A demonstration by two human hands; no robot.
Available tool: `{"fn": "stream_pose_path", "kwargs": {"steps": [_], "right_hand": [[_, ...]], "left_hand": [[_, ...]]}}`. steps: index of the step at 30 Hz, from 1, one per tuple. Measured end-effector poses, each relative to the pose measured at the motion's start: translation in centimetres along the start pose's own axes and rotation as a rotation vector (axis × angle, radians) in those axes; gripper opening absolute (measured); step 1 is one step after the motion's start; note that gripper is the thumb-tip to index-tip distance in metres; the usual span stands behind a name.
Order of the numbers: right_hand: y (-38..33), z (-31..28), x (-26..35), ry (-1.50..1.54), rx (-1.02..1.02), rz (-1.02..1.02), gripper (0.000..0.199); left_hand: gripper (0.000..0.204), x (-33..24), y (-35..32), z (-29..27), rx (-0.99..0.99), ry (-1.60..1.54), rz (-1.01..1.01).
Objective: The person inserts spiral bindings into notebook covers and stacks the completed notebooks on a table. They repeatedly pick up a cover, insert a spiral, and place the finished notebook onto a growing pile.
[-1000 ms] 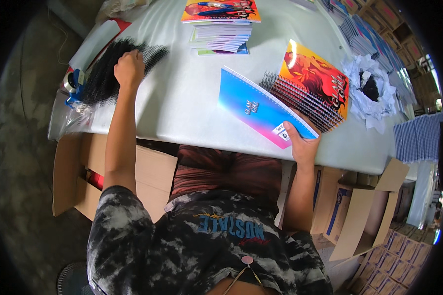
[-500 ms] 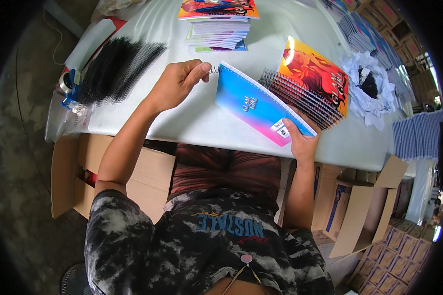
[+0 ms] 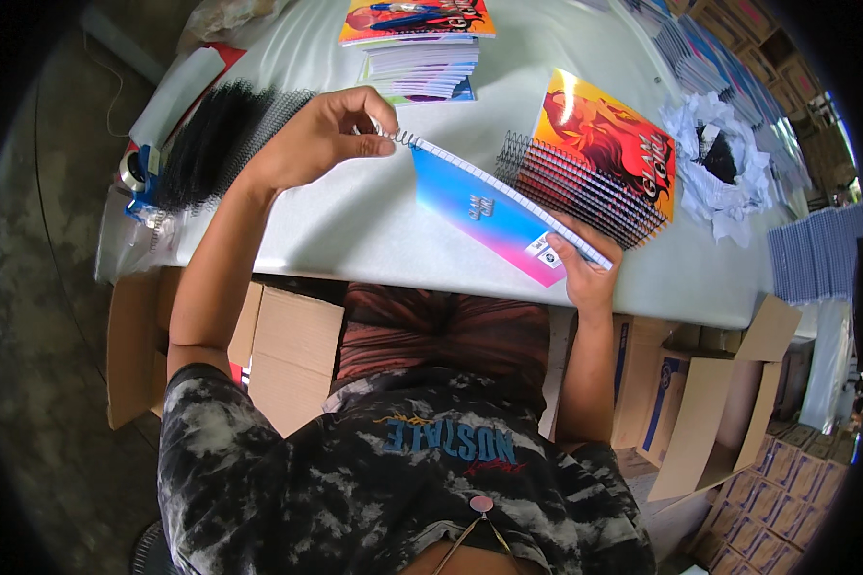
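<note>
A notebook (image 3: pixel 479 216) with a blue-to-pink cover is held up at a slant over the table. My right hand (image 3: pixel 587 264) grips its lower right end, thumb on the cover beside a small white label. At the other end of its punched edge, a dark spiral binding coil (image 3: pixel 406 139) reaches the corner. My left hand (image 3: pixel 331 134) pinches that coil between thumb and forefinger, just off the corner. Behind the notebook stands a pile of spiral-bound notebooks (image 3: pixel 609 144) with an orange and red cover on top. A heap of loose black coils (image 3: pixel 225 144) lies left of my left hand.
The white-covered table (image 3: pixel 326 240) carries a stack of notebooks (image 3: pixel 422 67) at the far side. Crumpled white paper (image 3: pixel 724 177) and blue-edged notebook stacks (image 3: pixel 815 259) are at the right. A tape dispenser (image 3: pixel 142 177) sits at the left edge. Open cardboard boxes (image 3: pixel 297 350) stand below.
My left hand has shifted left and slightly up, and its wrist has turned. The notebook has tilted so more of its page edge shows; my right hand keeps its grip.
</note>
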State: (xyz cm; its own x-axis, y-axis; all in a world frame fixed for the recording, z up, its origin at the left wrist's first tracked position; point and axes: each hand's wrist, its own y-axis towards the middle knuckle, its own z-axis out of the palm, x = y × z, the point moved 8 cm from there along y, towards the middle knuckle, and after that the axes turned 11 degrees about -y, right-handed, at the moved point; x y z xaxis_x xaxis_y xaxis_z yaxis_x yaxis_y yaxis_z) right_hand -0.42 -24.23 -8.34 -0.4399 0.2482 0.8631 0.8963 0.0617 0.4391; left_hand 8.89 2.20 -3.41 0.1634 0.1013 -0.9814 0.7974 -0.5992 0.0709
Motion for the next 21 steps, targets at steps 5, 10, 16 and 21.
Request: {"fn": "stream_pose_path", "kwargs": {"steps": [5, 10, 16, 21], "right_hand": [[-0.3, -0.2, -0.5, 0.080, -0.059, 0.062, 0.025], [-0.5, 0.3, -0.5, 0.093, -0.038, 0.065, 0.026], [-0.7, 0.8, 0.6, -0.077, 0.003, -0.033, 0.026], [-1.0, 1.4, 1.4, -0.080, 0.005, -0.144, 0.029]], "left_hand": [[0.027, -5.1, 0.0, 3.4, 0.007, 0.595, 0.268], [0.023, -6.4, -0.2, 4.8, -0.078, 0.963, 0.355], [0.029, -5.9, 0.0, 5.2, 0.055, 1.145, 0.071], [0.024, -6.4, -1.1, 6.4, 0.024, 1.232, 0.329]]}}
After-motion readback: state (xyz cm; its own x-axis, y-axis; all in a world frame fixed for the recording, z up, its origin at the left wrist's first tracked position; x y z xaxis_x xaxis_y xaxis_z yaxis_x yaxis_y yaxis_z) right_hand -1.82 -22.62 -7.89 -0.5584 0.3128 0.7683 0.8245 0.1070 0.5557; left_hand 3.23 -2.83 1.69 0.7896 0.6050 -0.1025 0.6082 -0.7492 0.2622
